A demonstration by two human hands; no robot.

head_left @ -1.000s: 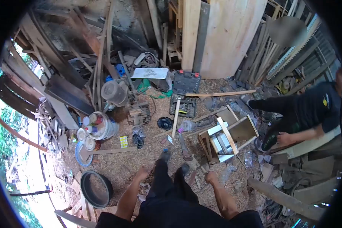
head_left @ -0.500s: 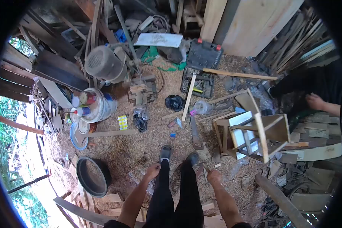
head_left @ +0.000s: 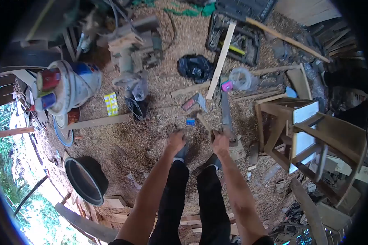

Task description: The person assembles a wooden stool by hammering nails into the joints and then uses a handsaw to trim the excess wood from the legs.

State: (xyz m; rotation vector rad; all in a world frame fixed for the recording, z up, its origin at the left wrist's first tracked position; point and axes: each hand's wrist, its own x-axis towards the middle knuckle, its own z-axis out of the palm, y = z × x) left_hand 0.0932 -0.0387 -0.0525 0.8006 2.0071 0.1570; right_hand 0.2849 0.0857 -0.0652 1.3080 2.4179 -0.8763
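My left hand (head_left: 176, 141) is closed above my left foot; what it holds, if anything, is too small to make out. My right hand (head_left: 221, 143) is wrapped round the end of a short wooden stick (head_left: 204, 122) that points up and left. Just beyond, a small blue box (head_left: 190, 121) lies on the sawdust. A hand saw (head_left: 226, 112) rests beside my right hand, its handle near my knuckles. Farther forward are a red and grey square tool (head_left: 194, 103) and a long pale wooden strip (head_left: 222, 61).
A wooden stool frame (head_left: 280, 122) stands at the right, a black basin (head_left: 86, 179) at the lower left. White buckets (head_left: 75, 87) are at the left, an open black toolbox (head_left: 249, 47) at the front. Black bags (head_left: 194, 68) and wood scraps lie about.
Both hands have moved forward and closer together, the right one with the stick. The view has tilted down and nearer the floor. The other person's hand at the right no longer shows clearly.
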